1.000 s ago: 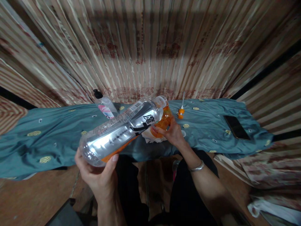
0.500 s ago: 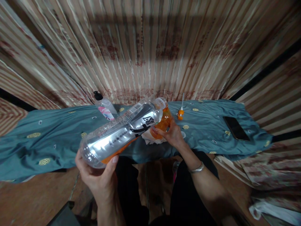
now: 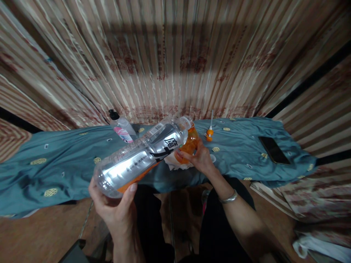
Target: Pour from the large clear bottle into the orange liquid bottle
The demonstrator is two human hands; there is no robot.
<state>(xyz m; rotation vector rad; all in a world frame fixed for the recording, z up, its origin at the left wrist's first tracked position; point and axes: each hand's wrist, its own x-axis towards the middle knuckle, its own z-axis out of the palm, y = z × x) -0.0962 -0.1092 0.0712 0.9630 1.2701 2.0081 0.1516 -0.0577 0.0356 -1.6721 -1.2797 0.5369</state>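
Observation:
My left hand (image 3: 115, 204) grips the base of a large clear plastic bottle (image 3: 142, 157) with a silver and orange label. It is tilted, its uncapped-looking neck pointing up and to the right, at the mouth of a small orange bottle (image 3: 189, 146). Around that orange bottle my right hand (image 3: 201, 157) is closed, holding it over a crumpled white tissue (image 3: 174, 162). Whether liquid runs between the two bottles I cannot tell. Behind my right hand, an orange pump top (image 3: 209, 135) with a pale tube stands on the cloth.
A teal patterned cloth (image 3: 68, 160) covers the narrow table. A clear pump bottle (image 3: 122, 128) with a black top stands at the back left. On the right lies a black phone (image 3: 273, 149). A small white disc (image 3: 213, 158) is beside my right wrist. Striped curtains (image 3: 175, 65) hang behind.
Both bottles stay in my hands, nearly in the same pose. The large bottle's neck has shifted very slightly, and the view has moved a little.

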